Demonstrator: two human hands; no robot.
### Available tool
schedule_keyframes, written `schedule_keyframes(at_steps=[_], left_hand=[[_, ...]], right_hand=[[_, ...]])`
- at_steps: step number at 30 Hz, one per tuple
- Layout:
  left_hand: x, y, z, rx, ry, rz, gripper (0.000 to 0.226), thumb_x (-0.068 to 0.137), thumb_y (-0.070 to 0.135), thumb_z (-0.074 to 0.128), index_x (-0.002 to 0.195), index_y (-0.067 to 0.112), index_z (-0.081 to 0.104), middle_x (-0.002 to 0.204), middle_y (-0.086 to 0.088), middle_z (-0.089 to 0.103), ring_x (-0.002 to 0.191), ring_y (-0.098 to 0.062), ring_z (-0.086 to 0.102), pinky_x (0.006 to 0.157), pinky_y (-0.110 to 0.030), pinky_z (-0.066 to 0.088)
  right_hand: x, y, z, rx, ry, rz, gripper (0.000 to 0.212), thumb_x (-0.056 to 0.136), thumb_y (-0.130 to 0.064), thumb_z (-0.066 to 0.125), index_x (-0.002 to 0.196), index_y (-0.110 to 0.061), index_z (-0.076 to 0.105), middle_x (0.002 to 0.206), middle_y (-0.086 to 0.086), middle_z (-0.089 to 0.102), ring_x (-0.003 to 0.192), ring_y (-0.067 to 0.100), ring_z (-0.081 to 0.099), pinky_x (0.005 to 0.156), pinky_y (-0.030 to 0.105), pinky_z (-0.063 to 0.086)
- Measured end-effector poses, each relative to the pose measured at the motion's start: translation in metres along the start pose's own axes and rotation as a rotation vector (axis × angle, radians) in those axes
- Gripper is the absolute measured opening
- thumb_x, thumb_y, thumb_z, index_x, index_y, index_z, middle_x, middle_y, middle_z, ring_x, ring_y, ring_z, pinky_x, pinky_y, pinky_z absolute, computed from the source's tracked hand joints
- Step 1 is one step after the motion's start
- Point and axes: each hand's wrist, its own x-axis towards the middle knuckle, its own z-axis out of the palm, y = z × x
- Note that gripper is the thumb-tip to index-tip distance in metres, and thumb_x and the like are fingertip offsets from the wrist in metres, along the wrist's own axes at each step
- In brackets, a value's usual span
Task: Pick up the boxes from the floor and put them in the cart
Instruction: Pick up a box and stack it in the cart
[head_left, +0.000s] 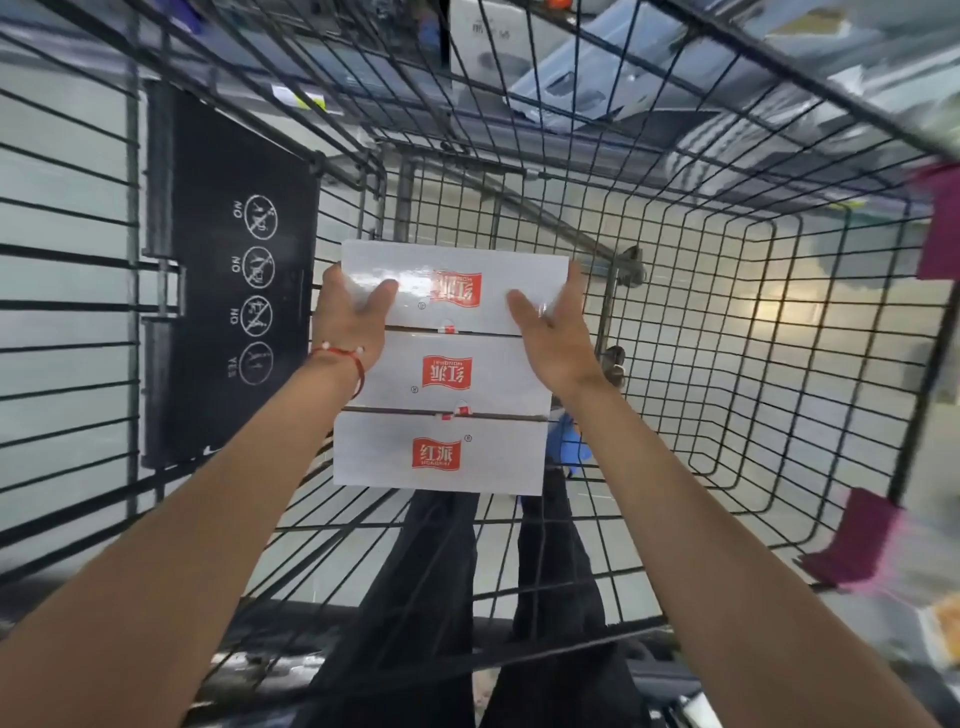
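Note:
Three white boxes with red logos lie in a row inside the wire cart. The farthest box is gripped at its two sides: my left hand holds its left edge with the thumb over the top, and my right hand holds its right edge the same way. The middle box and the nearest box rest on the cart's mesh floor, edge to edge. Both arms reach down into the basket from above.
A black child-seat flap with white warning icons stands against the cart's left wall. Purple pieces hang on the right rim. My dark trouser legs and a blue shoe show through the mesh. More cartons lie beyond the cart.

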Motion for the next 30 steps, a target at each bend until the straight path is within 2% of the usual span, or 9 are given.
schedule_keyframes(at_steps=[4,7,11,13,17,20,24,28,30], left_hand=[[-0.016,0.005,-0.003,0.062,0.062,-0.045,0.046,0.096,0.020,0.057,0.139,0.011,0.044,0.132,-0.013,0.060,0.120,-0.032,0.058,0.102,-0.038,0.047],[-0.042,0.006,-0.006,0.078,0.058,-0.062,0.046,0.095,0.017,0.057,0.139,0.010,0.044,0.133,-0.013,0.060,0.122,-0.032,0.057,0.106,-0.041,0.045],[-0.089,0.007,-0.005,0.087,0.047,-0.003,0.062,0.097,0.011,0.053,0.154,0.010,0.028,0.152,-0.010,0.043,0.138,-0.028,0.043,0.114,-0.031,0.033],[-0.119,0.008,0.000,0.036,0.006,0.039,0.064,0.098,0.014,0.055,0.156,0.012,0.025,0.157,-0.005,0.037,0.142,-0.022,0.038,0.109,-0.023,0.028],[-0.184,0.019,0.017,-0.046,-0.067,0.125,0.053,0.098,0.014,0.059,0.148,0.013,0.040,0.149,-0.005,0.046,0.124,-0.019,0.049,0.097,-0.018,0.035],[-0.242,0.031,0.035,-0.134,-0.137,0.162,0.050,0.097,0.010,0.061,0.145,0.013,0.047,0.152,-0.003,0.045,0.130,-0.022,0.050,0.117,-0.039,0.034],[-0.327,0.041,0.065,-0.139,-0.228,0.262,0.043,0.098,0.010,0.059,0.140,0.015,0.052,0.144,0.001,0.051,0.122,-0.015,0.051,0.115,-0.039,0.038],[-0.399,0.046,0.098,-0.066,-0.320,0.388,0.037,0.100,0.009,0.055,0.137,0.013,0.053,0.138,-0.002,0.056,0.121,-0.014,0.053,0.107,-0.034,0.042],[-0.432,0.048,0.119,-0.016,-0.356,0.446,0.036,0.099,0.008,0.055,0.135,0.012,0.053,0.137,-0.002,0.057,0.125,-0.015,0.053,0.109,-0.036,0.042]], right_hand=[[-0.031,-0.002,-0.010,-0.033,-0.001,0.061,0.040,0.104,-0.015,0.058,0.138,-0.030,0.043,0.122,-0.009,0.065,0.102,0.002,0.068,0.083,0.021,0.057],[-0.066,-0.005,-0.022,-0.003,0.053,0.104,0.025,0.104,-0.019,0.056,0.127,-0.029,0.058,0.110,-0.020,0.064,0.102,0.006,0.068,0.088,0.023,0.053],[-0.119,-0.010,-0.045,0.092,0.135,0.061,0.024,0.105,-0.010,0.054,0.109,-0.032,0.062,0.104,-0.025,0.060,0.083,-0.025,0.059,0.070,0.000,0.044],[-0.145,-0.010,-0.059,0.122,0.174,0.019,0.024,0.104,-0.007,0.056,0.109,-0.028,0.065,0.104,-0.022,0.062,0.082,-0.026,0.058,0.070,-0.003,0.041],[-0.195,-0.007,-0.086,0.186,0.218,-0.051,0.028,0.104,-0.003,0.055,0.128,-0.011,0.065,0.118,0.004,0.071,0.106,0.002,0.066,0.085,0.005,0.046],[-0.237,-0.002,-0.112,0.251,0.293,-0.153,0.024,0.103,-0.004,0.057,0.125,-0.008,0.067,0.119,0.012,0.070,0.113,0.019,0.065,0.102,0.025,0.051],[-0.293,0.014,-0.158,0.377,0.379,-0.204,0.019,0.102,-0.004,0.059,0.115,-0.014,0.068,0.113,0.008,0.070,0.108,0.019,0.065,0.110,0.043,0.050],[-0.337,0.038,-0.207,0.445,0.471,-0.252,0.022,0.101,-0.004,0.062,0.123,-0.002,0.068,0.118,0.007,0.071,0.108,0.022,0.066,0.109,0.048,0.049],[-0.358,0.052,-0.231,0.472,0.508,-0.284,0.020,0.102,-0.006,0.062,0.121,-0.004,0.069,0.121,0.012,0.073,0.103,0.020,0.067,0.101,0.042,0.053]])
